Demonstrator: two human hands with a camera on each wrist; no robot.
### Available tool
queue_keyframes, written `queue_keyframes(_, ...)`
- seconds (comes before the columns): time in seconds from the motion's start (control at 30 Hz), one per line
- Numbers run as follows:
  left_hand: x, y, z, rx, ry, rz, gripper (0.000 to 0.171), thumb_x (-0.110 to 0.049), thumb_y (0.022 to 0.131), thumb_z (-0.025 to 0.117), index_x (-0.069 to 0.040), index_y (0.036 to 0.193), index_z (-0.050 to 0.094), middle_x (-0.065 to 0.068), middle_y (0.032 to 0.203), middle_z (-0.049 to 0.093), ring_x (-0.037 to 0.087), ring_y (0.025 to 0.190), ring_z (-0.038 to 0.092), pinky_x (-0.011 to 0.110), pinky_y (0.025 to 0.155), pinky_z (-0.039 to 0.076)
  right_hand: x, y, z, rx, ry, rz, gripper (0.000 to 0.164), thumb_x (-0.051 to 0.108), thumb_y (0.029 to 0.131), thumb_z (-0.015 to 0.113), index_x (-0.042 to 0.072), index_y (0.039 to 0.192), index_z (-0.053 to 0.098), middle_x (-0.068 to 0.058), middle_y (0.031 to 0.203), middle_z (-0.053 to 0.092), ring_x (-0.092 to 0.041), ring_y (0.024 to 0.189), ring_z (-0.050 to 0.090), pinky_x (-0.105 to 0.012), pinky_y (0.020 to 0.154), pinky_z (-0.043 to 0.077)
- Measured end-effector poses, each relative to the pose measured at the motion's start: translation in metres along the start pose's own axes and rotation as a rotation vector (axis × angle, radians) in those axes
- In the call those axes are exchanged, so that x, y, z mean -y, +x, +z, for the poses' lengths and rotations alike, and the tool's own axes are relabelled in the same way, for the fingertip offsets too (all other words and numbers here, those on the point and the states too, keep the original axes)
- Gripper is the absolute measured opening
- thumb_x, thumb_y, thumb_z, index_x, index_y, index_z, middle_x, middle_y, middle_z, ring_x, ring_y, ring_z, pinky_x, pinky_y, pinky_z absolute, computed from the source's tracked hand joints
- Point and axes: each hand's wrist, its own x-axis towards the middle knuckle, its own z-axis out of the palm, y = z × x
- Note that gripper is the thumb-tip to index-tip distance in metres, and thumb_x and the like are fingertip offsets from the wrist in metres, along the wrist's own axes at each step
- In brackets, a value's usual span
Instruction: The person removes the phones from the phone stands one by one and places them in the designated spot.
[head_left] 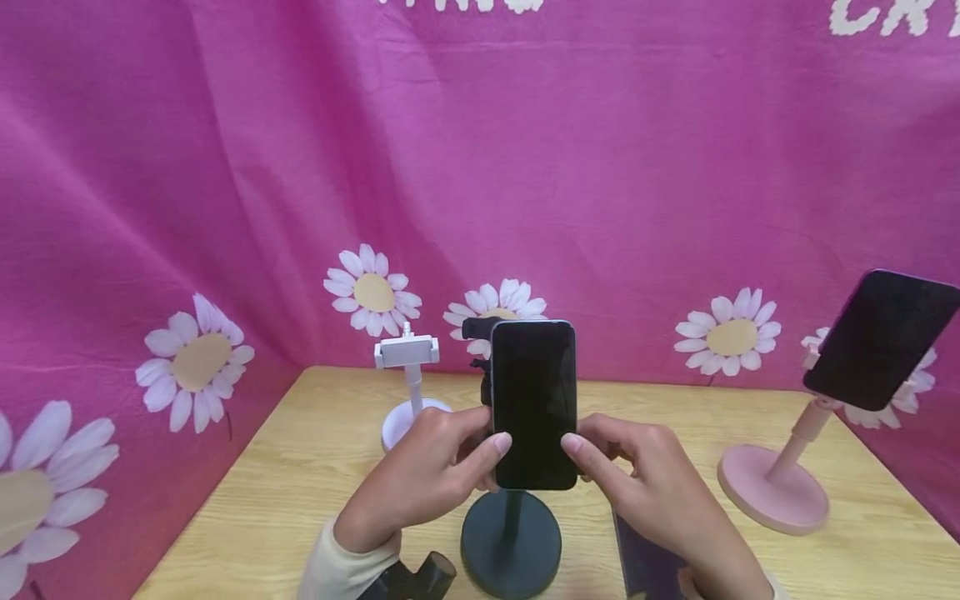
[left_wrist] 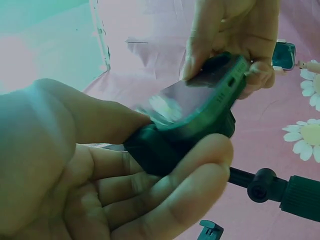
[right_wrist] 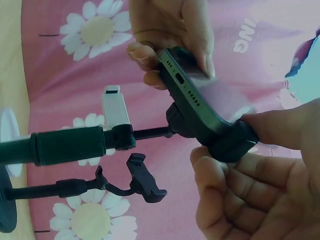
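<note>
Head: we see the smartphone (head_left: pixel 534 404) in portrait above the black phone stand's (head_left: pixel 512 554) base; left hand (head_left: pixel 431 462) and right hand (head_left: pixel 652 471) pinch its lower sides, likely for even support. White phone stand (head_left: pixel 407 353) left of the smartphone; pink phone stand (head_left: pixel 772 492) with tilted phone (head_left: pixel 885 337) right of it. Wood-grain tabletop (head_left: pixel 300 483) beneath; magenta daisy-print cloth (head_left: pixel 637 167) behind.

Left wrist: thumb and fingers grip the clamp (left_wrist: pixel 156 150) at the smartphone's edge, probably steadying both.

Right wrist: we note a matching grip opposite, charging port (right_wrist: pixel 179 78) exposed.
</note>
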Motion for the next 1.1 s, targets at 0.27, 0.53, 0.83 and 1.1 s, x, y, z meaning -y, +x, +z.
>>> queue_keyframes(0.27,0.003,0.004,-0.001,0.019,-0.011,-0.028,0.019,-0.019,0.096,0.059,-0.014,0.078,0.056,-0.010,0.059,0.061,-0.002,0.058,0.063,0.023,0.046,0.042,0.003,0.002,-0.001,0.015,-0.024,0.100,0.008,0.031,0.094,0.063,0.034,0.088,0.068,0.021,0.069,0.061,-0.003,0.067,0.059,-0.027,0.061,0.048)
queue_keyframes(0.53,0.009,0.004,-0.007,0.013,0.044,-0.035,0.013,-0.026,0.094,0.063,-0.016,0.085,0.064,-0.014,0.063,0.059,0.002,0.055,0.056,0.024,0.054,0.047,0.016,0.004,0.007,-0.124,0.013,0.098,0.060,0.026,0.086,0.074,0.027,0.139,0.047,0.011,0.099,0.066,-0.004,0.089,0.063,-0.028,0.077,0.054)
queue_keyframes(0.83,0.016,0.000,-0.013,0.072,0.048,-0.026,0.009,-0.028,0.088,0.070,-0.020,0.089,0.065,-0.015,0.067,0.058,0.005,0.059,0.054,0.024,0.056,0.049,0.044,0.021,0.034,-0.411,0.022,-0.018,0.110,0.017,0.067,0.089,0.024,0.154,0.022,-0.007,0.122,0.055,-0.014,0.104,0.057,-0.031,0.081,0.052)
queue_keyframes(1.1,0.020,0.002,-0.016,0.112,-0.015,-0.015,0.012,-0.021,0.088,0.070,-0.019,0.100,0.069,-0.015,0.075,0.064,0.004,0.065,0.059,0.025,0.063,0.054,0.050,0.030,0.055,-0.494,-0.068,0.001,0.109,0.028,0.065,0.090,0.020,0.153,0.026,-0.013,0.113,0.051,-0.017,0.093,0.053,-0.038,0.066,0.053)
